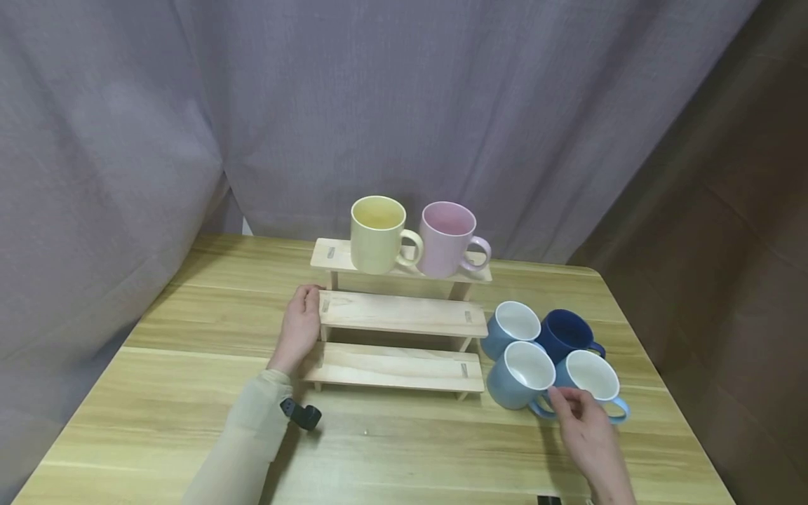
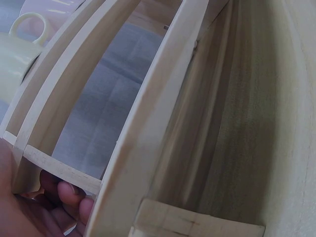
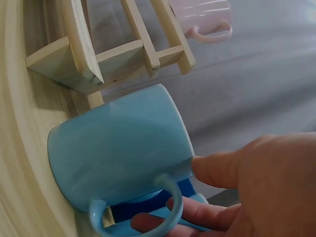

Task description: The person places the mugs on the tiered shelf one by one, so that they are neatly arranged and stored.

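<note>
A stepped wooden shelf (image 1: 404, 313) with three tiers stands on the table. My left hand (image 1: 302, 324) grips the left end of its middle tier, with fingers (image 2: 69, 193) curled beneath the end piece. To the right of the shelf, a light blue mug (image 1: 511, 382) with a white inside stands upright at the front of a cluster. My right hand (image 1: 588, 424) holds it by the handle (image 3: 174, 210): the thumb touches the rim, and fingers pass behind the handle loop. A yellow mug (image 1: 372, 242) and a pink mug (image 1: 442, 245) stand on the top tier.
Close around the held mug are another light blue mug (image 1: 510, 324), a dark blue mug (image 1: 562, 335) and a third light blue mug (image 1: 593, 375). The wooden table (image 1: 404, 456) ends at a grey curtain (image 1: 404, 105) behind and a brown one (image 1: 726, 231) on the right.
</note>
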`<state>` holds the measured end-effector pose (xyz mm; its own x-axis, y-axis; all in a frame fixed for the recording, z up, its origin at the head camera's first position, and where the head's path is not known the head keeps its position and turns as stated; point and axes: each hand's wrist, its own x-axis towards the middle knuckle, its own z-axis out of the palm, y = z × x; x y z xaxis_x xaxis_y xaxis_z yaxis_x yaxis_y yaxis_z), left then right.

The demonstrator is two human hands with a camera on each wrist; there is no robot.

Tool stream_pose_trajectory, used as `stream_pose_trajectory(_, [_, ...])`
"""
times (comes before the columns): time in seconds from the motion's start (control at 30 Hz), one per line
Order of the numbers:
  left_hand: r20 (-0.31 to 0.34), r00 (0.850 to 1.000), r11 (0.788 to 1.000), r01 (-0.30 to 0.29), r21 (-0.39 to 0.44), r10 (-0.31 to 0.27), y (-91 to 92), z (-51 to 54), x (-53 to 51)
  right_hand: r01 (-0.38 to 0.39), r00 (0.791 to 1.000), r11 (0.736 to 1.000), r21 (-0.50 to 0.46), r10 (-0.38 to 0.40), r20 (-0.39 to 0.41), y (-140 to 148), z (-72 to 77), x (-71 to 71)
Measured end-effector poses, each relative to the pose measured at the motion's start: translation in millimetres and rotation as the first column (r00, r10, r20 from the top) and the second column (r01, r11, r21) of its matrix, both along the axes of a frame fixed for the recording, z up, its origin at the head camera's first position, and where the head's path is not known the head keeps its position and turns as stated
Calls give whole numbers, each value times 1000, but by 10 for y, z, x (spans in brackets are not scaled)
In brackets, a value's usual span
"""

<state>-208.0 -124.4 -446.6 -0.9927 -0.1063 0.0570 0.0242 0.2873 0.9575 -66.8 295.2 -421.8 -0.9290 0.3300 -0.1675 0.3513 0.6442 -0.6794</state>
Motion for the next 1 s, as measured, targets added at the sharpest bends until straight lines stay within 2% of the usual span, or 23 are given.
stream_pose_trajectory(0.2, [5, 1000, 1000, 8, 12, -8, -3, -23, -7, -51, 998, 998, -27, 52, 18, 38, -75, -5])
stream_pose_trajectory(0.5, [4, 1000, 1000, -2, 4, 2, -2, -25, -16, -118, 992, 993, 19, 119, -40, 58, -150, -6])
stream_pose_trajectory(1.0, [12, 1000, 1000, 4, -6, -4, -3, -15, -8, 4, 998, 1000, 20, -3, -64, 10, -238, -7])
